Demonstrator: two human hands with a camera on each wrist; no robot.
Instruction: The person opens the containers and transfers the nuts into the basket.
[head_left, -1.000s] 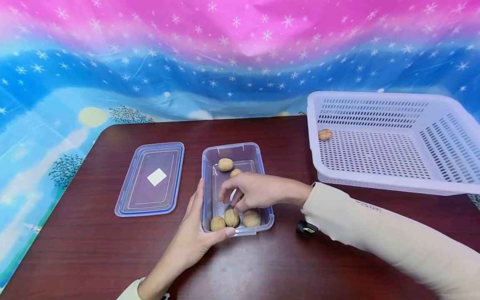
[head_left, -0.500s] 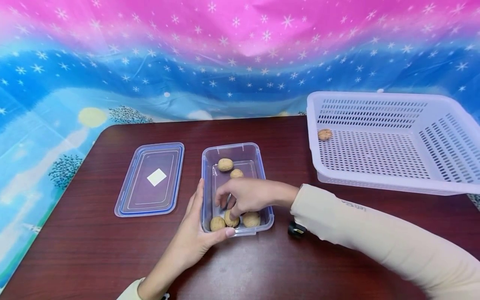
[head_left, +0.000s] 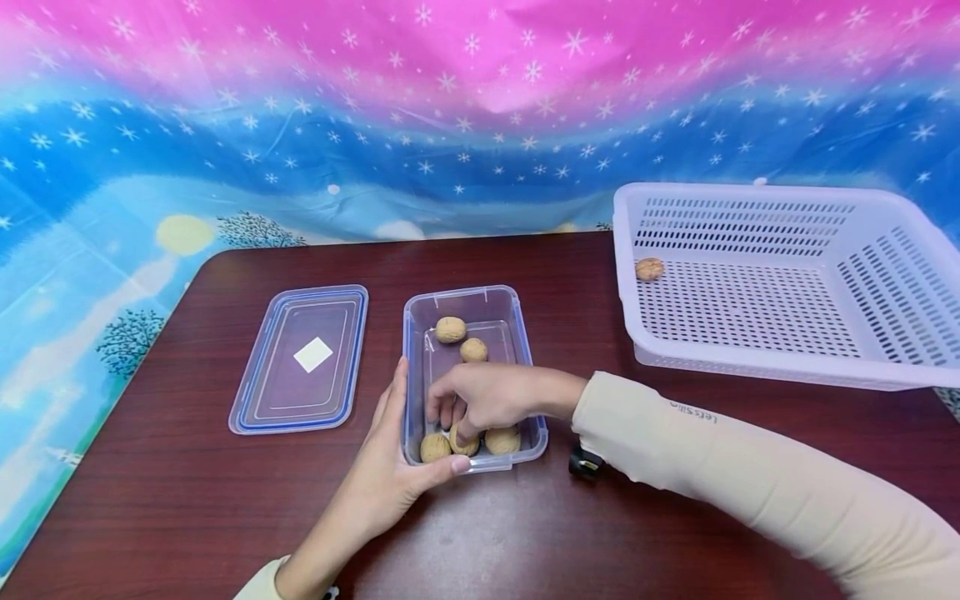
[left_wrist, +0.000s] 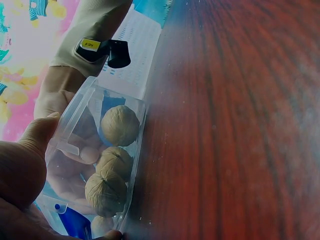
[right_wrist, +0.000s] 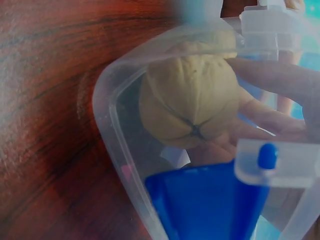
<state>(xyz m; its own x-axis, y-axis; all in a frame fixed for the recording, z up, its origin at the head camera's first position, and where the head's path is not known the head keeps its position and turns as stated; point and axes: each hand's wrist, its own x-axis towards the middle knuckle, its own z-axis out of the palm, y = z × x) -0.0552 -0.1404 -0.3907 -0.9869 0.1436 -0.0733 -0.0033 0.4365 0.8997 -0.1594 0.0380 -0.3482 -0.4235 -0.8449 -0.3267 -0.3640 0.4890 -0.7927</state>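
A clear plastic food container (head_left: 461, 293) with a blue-edged rim stands on the table, several walnuts inside. My left hand (head_left: 393, 467) holds its near left corner, thumb over the front rim and fingers along the left side. Inside the container, my right hand (head_left: 491, 396) grips the middle walnut (head_left: 467, 446) of the front row, thumb on top; its other fingers are partly hidden. Beside that nut lie a walnut (head_left: 435, 448) and another walnut (head_left: 502, 439). Farther back rest two more, a walnut (head_left: 451, 330) and a walnut (head_left: 473, 350). The right wrist view shows one walnut (right_wrist: 192, 102) through the wall.
Left of the container, its clear lid (head_left: 288, 392) with a white square label lies flat on the dark red wooden table (head_left: 525, 533). A white perforated basket (head_left: 750, 346) stands at the back right, one walnut (head_left: 649, 269) in its left corner. A patterned cloth (head_left: 450, 167) hangs behind.
My right hand has moved down and slightly left inside the container, from above the front walnuts onto the middle one. The left hand, lid and basket have stayed put.
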